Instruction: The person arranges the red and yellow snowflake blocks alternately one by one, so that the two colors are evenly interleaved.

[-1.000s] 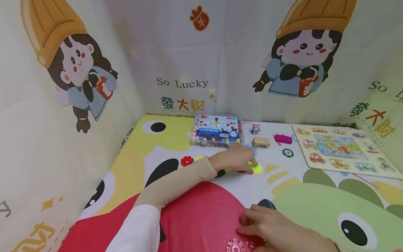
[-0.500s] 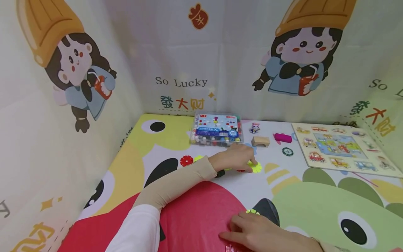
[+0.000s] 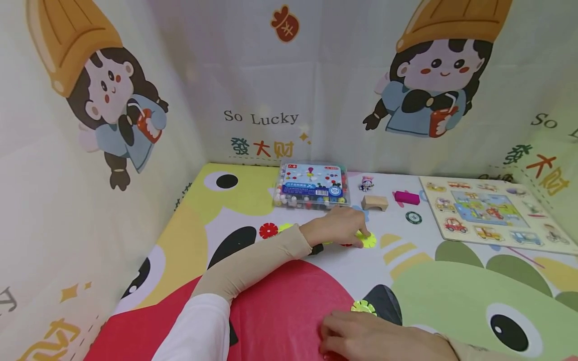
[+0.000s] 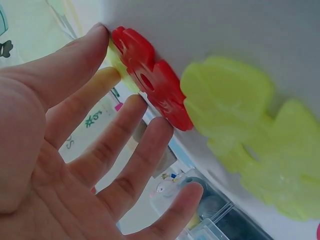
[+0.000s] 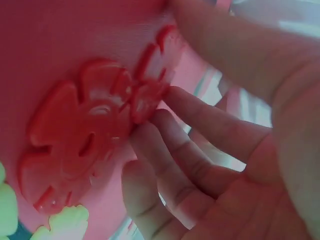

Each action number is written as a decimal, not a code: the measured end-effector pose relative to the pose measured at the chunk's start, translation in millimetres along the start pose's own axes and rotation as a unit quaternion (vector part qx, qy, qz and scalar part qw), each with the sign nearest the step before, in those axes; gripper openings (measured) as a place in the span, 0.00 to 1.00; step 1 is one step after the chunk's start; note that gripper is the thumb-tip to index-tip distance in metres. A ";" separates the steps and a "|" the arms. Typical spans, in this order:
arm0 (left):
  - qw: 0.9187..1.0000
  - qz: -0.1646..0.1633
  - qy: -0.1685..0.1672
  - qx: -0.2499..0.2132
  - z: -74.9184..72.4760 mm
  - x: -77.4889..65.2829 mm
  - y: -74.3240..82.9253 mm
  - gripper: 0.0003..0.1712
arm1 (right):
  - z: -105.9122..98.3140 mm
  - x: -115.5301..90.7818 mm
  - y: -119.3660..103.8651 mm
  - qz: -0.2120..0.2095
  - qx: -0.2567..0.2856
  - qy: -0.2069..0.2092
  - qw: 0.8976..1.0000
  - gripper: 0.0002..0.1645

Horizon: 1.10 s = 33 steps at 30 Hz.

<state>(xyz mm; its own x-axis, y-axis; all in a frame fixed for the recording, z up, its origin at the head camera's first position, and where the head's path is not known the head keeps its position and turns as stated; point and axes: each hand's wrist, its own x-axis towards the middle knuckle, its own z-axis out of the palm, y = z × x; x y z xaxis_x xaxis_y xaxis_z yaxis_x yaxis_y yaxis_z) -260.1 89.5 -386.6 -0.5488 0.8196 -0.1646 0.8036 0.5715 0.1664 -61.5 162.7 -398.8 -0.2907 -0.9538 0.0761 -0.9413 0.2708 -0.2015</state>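
Note:
My left hand (image 3: 338, 225) reaches across the mat to the right end of a row of flower-shaped plastic discs. Its thumb and index fingertips touch a yellow-green disc (image 3: 368, 239), with fingers mostly straight. Beside that lie a red disc (image 4: 150, 75) and a larger-looking yellow-green disc (image 4: 235, 120) in the left wrist view. Low in the head view is my right hand (image 3: 361, 333). Its fingertips touch the edge of one red flower disc (image 5: 157, 70), which adjoins or overlaps another red disc (image 5: 80, 130); the thumb looks apart from it.
A yellow-green disc (image 3: 363, 307) lies just beyond my right hand. Along the back stand a clear bead box (image 3: 311, 185), a small figurine (image 3: 367, 183), a wooden arch block (image 3: 375, 202), a magenta block (image 3: 406, 197) and a round token (image 3: 413, 217). A picture puzzle board (image 3: 496, 213) lies right.
My right hand has moved left and toward the near edge, onto the red discs, uncovering a yellow-green disc. The left hand has stayed at the row's end.

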 end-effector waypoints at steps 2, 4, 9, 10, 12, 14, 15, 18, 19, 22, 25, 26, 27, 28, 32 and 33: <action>1.000 0.000 0.000 -0.003 1.0 0.6 0.2 0.23 | -1.5 -0.3 1.2 0.008 0.012 -0.011 1.000 0.15; 1.000 -0.001 0.001 -0.003 1.5 1.1 0.3 0.23 | -2.2 0.5 2.5 0.024 0.020 -0.021 0.999 0.12; 1.000 0.000 -0.004 -0.004 1.9 0.9 2.2 0.23 | -1.4 2.2 3.7 0.020 -0.003 -0.038 0.999 0.10; 1.000 0.000 -0.004 -0.005 2.1 0.6 2.8 0.23 | -1.9 1.8 3.2 0.013 -0.003 -0.039 0.999 0.11; 1.000 -0.001 -0.006 -0.006 1.8 0.2 3.8 0.23 | -3.4 0.6 1.7 -0.007 -0.016 -0.035 0.999 0.14; 1.000 -0.003 -0.005 -0.006 1.0 -0.2 4.0 0.23 | -7.4 -0.9 0.3 -0.012 -0.003 -0.035 0.999 0.16; 1.000 -0.003 -0.004 -0.007 0.3 -0.5 3.7 0.23 | -9.6 -1.5 -0.1 -0.011 -0.003 -0.031 0.999 0.16; 1.000 -0.004 -0.002 -0.008 -1.4 -0.7 2.9 0.23 | -15.4 -5.3 2.9 0.014 0.017 -0.015 1.000 0.15; 1.000 -0.004 -0.002 -0.007 -1.4 -0.6 2.4 0.23 | -17.3 -7.5 6.3 0.030 0.029 -0.008 0.999 0.15; 1.000 0.000 -0.004 -0.004 -1.6 -0.1 2.2 0.23 | -24.5 -18.6 23.0 0.097 0.062 0.021 0.993 0.15; 1.000 0.002 -0.001 0.000 -2.2 0.5 2.2 0.23 | -35.4 -35.2 51.8 0.173 0.075 0.052 0.981 0.18; 1.000 0.002 0.001 0.000 -2.5 0.6 2.1 0.22 | -39.1 -41.6 63.1 0.197 0.072 0.061 0.976 0.19; 1.000 0.002 0.004 0.000 -2.7 0.5 2.0 0.22 | -42.2 -48.3 75.0 0.221 0.065 0.071 0.971 0.20; 1.000 0.002 0.006 0.001 -2.9 0.2 1.9 0.22 | -44.8 -55.1 87.4 0.241 0.059 0.081 0.965 0.20; 1.000 0.004 0.010 0.001 -2.2 -0.7 1.4 0.21 | -50.8 -80.4 130.6 0.321 0.026 0.114 0.940 0.22; 1.000 0.005 0.011 0.001 -1.9 -0.9 1.4 0.21 | -51.1 -84.8 138.7 0.337 0.020 0.116 0.934 0.23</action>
<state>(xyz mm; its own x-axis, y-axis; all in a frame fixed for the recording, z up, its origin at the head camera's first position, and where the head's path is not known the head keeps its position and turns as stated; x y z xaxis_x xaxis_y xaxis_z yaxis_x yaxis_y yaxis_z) -259.0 89.7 -384.3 -0.5461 0.8255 -0.1425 0.8091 0.5638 0.1657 -176.2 287.8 -383.3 -0.8492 -0.5127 0.1262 -0.5244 0.7907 -0.3160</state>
